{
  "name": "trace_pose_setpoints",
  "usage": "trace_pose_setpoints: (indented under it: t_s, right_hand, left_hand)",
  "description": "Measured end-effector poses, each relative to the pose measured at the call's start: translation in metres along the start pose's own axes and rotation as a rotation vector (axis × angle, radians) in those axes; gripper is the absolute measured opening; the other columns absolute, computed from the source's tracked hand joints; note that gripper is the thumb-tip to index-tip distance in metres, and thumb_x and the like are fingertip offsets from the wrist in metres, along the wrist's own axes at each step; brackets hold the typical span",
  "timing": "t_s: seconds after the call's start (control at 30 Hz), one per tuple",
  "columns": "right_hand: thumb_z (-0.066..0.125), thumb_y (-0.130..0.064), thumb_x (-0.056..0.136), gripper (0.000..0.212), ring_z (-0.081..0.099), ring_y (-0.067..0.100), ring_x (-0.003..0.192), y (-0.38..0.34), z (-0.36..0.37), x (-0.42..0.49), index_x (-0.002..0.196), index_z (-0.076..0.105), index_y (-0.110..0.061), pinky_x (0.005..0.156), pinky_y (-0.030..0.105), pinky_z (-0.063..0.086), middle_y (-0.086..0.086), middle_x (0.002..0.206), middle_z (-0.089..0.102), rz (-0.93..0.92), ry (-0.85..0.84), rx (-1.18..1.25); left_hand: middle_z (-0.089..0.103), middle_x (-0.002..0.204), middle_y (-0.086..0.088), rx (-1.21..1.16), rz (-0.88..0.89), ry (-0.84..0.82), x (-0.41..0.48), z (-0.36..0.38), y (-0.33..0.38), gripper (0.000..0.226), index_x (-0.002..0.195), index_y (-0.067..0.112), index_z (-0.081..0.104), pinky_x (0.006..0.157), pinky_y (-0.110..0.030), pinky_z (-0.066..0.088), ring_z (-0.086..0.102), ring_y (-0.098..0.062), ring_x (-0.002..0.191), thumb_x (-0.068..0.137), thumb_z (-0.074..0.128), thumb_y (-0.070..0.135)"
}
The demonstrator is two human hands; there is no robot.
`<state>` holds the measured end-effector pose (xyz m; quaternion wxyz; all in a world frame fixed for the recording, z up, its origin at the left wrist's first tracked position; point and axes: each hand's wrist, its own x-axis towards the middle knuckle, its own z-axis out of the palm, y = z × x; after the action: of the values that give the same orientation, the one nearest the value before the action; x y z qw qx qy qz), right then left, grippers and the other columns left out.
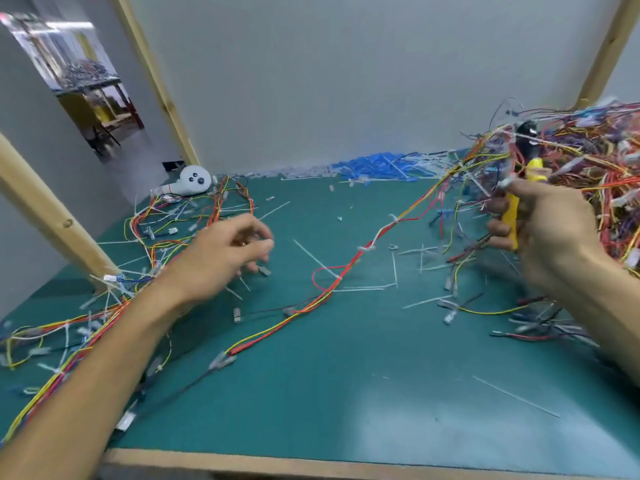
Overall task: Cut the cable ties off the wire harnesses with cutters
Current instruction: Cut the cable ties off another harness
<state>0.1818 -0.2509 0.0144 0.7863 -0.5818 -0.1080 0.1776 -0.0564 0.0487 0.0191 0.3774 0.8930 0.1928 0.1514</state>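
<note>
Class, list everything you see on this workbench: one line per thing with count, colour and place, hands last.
mat: one, green, covering the bench
wooden posts: three, pale, left side and far corners
harness: one, red, yellow and white, stretched across the mat's middle
harness pile: one, many-coloured, far right
loose wires: a tangle, mixed colours, left side
cut ties: many, white, scattered over the mat
blue pieces: a heap, blue, along the back wall
controller: one, white, back left
cutters: one pair, yellow handles, in the right hand
left hand: one, open, above the mat left of centre
right hand: one, gripping the cutters by the pile
</note>
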Motion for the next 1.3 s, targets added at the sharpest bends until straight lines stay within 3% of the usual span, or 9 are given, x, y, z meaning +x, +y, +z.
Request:
trace_pose_setpoints:
  t_s: [0.2,0.37,0.47,0.67,0.77,0.87,0.97,1.1,1.3]
  right_hand:
    - [0.05,-0.028,0.106,0.03,0.035,0.011,0.047,-0.001,-0.002,0.003,0.076,0.049,-0.028,0.039,0.017,0.027,-0.007,0.063,0.045,0.011,0.01,0.08]
    - [0.05,-0.021,0.104,0.023,0.036,0.01,0.046,0.004,0.003,0.002,0.083,0.057,-0.028,0.039,0.015,0.029,-0.006,0.066,0.046,-0.011,0.004,0.014]
    - [0.049,-0.018,0.102,0.019,0.035,0.01,0.047,0.005,0.003,0.001,0.088,0.058,-0.028,0.04,0.015,0.027,-0.006,0.066,0.045,-0.005,-0.002,0.011]
    - [0.065,-0.021,0.101,0.012,0.04,0.01,0.043,0.008,0.003,0.001,0.089,0.06,-0.022,0.042,0.019,0.028,-0.005,0.062,0.048,-0.166,0.011,-0.119]
    - [0.066,-0.014,0.098,0.02,0.038,0.015,0.048,0.012,0.006,-0.004,0.081,0.057,-0.01,0.048,0.028,0.026,0.002,0.064,0.041,-0.332,-0.109,-0.232]
    - [0.069,-0.037,0.091,0.033,0.035,0.015,0.061,0.015,0.011,-0.015,0.071,0.053,-0.017,0.056,0.035,0.03,-0.009,0.064,0.043,-0.615,-0.248,-0.529]
    - [0.07,-0.047,0.093,0.035,0.041,0.015,0.059,0.021,0.014,-0.023,0.077,0.05,-0.023,0.056,0.032,0.038,-0.004,0.062,0.048,-0.807,-0.234,-0.843]
    - [0.066,-0.049,0.089,0.031,0.07,0.034,0.079,0.016,0.011,-0.022,0.085,0.051,-0.023,0.068,0.051,0.054,0.007,0.076,0.064,-0.761,-0.276,-0.913]
    - [0.075,-0.039,0.093,0.027,0.043,0.02,0.063,0.021,0.009,-0.018,0.087,0.053,-0.026,0.059,0.039,0.038,-0.015,0.067,0.047,-0.829,-0.28,-1.055]
  left_hand:
    - [0.072,0.081,0.008,0.325,0.075,0.165,-0.046,-0.016,-0.037,0.01,0.089,0.025,0.073,0.081,-0.036,0.051,0.065,-0.011,0.078,0.096,0.073,0.018]
    - [0.057,0.093,0.017,0.495,0.35,-0.181,-0.058,0.027,0.012,0.019,0.1,0.032,0.062,0.082,-0.022,0.044,0.054,-0.001,0.086,0.094,0.064,0.05]
    - [0.06,0.086,0.01,0.565,0.348,-0.245,-0.058,0.051,0.041,0.006,0.092,0.025,0.06,0.075,-0.029,0.047,0.053,-0.006,0.074,0.094,0.065,0.028]
    - [0.071,0.077,-0.007,-0.327,0.281,-0.825,-0.064,0.041,0.09,0.016,0.094,0.008,0.074,0.059,-0.027,0.051,0.063,-0.015,0.061,0.096,0.071,0.024]
    - [0.06,0.064,-0.016,-0.419,0.224,-0.467,-0.04,0.046,0.09,0.035,0.079,0.006,0.071,0.047,-0.026,0.037,0.05,-0.02,0.045,0.094,0.064,0.037]
    - [0.055,0.067,-0.013,-0.381,0.146,-0.052,-0.007,0.055,0.09,0.034,0.084,0.003,0.069,0.047,-0.024,0.029,0.042,-0.02,0.05,0.088,0.061,0.036]
    - [0.069,0.089,-0.014,-0.517,0.173,-0.148,0.01,0.068,0.096,0.04,0.104,-0.001,0.069,0.062,-0.032,0.042,0.059,-0.023,0.075,0.093,0.055,0.035]
    - [0.065,0.079,0.001,-0.542,0.2,-0.097,0.022,0.094,0.098,0.022,0.094,0.01,0.068,0.066,-0.03,0.041,0.055,-0.015,0.071,0.091,0.059,0.031]
    - [0.067,0.108,-0.002,-0.59,0.254,0.063,0.032,0.106,0.071,0.039,0.119,0.008,0.063,0.082,-0.023,0.051,0.062,-0.01,0.091,0.085,0.071,0.025]
